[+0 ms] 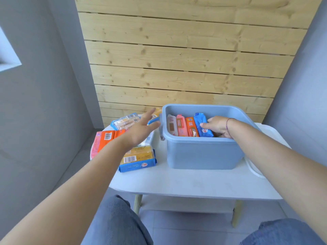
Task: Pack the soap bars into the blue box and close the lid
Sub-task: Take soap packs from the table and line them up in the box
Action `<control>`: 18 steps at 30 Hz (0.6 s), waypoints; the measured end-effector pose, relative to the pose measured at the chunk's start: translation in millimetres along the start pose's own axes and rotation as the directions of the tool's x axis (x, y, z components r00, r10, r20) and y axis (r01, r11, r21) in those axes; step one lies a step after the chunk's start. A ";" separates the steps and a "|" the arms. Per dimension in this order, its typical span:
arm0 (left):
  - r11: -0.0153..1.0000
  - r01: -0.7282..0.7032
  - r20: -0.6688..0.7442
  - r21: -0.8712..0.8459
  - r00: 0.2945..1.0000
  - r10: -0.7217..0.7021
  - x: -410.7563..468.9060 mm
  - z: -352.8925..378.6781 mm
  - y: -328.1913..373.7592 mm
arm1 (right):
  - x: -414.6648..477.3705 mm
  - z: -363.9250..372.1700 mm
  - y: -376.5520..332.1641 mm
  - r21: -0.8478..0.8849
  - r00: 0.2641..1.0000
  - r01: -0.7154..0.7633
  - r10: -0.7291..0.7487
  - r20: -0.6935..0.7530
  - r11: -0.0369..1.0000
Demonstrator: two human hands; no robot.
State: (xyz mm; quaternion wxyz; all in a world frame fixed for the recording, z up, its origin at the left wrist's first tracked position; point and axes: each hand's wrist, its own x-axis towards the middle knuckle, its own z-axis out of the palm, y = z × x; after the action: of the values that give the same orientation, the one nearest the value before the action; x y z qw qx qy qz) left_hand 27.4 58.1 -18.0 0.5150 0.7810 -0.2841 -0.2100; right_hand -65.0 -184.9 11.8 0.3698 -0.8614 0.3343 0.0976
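**Soap bars going into the blue box**

The open blue plastic box (203, 152) stands on the small white table (177, 183), toward its right side. Four wrapped soap bars stand on edge in a row inside it: a pale white one (171, 125), a pink one (180, 127), an orange one (192, 129) and a blue one (203, 127). The writing on their wrappers is too small to read.

The right hand (218, 126) reaches down into the box. Its thumb and fingers are on the blue soap bar, but the fingertips are hidden behind the box wall, so the grip is hard to tell.

The left hand (143, 129) hovers flat with fingers spread over the loose soap packs (136, 157) at the table's left edge, holding nothing. It hides part of the pile. Barcodes show on an orange pack (108, 137) and a yellow pack, and a blue pack has a small round logo that cannot be read.

A white rounded thing (254, 168) peeks out behind the right arm at the table's right edge; most of it is hidden.
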 end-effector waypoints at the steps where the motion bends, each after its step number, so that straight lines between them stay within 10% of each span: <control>1: 0.997 0.020 -0.016 0.074 1.000 -0.019 -3.6 -8.5 -10.5 | -0.8 -1.0 2.3 -0.021 1.000 0.013 -0.013 -0.009 1.000; 5: 0.754 0.083 0.131 0.652 0.967 -0.220 -17.2 -23.6 -53.9 | -2.3 -3.5 1.8 -0.045 0.982 0.126 -0.132 -0.139 0.991; 13: 0.393 0.081 -0.028 0.916 0.990 -0.139 -14.8 3.7 -69.0 | -11.0 7.3 -3.0 0.000 0.971 0.209 -0.207 -0.120 0.978; 18: 0.833 0.195 -0.245 0.517 0.967 -0.075 -26.3 1.4 -38.7 | -13.4 -3.0 2.8 0.051 0.964 0.210 -0.198 -0.175 0.976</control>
State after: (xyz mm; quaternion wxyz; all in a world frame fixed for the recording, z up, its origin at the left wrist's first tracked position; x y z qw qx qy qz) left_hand 15.5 86.4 -53.3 0.2872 0.9299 -0.2181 -0.0727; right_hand -77.2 -181.7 17.9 0.3779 -0.8831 0.2770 -0.0259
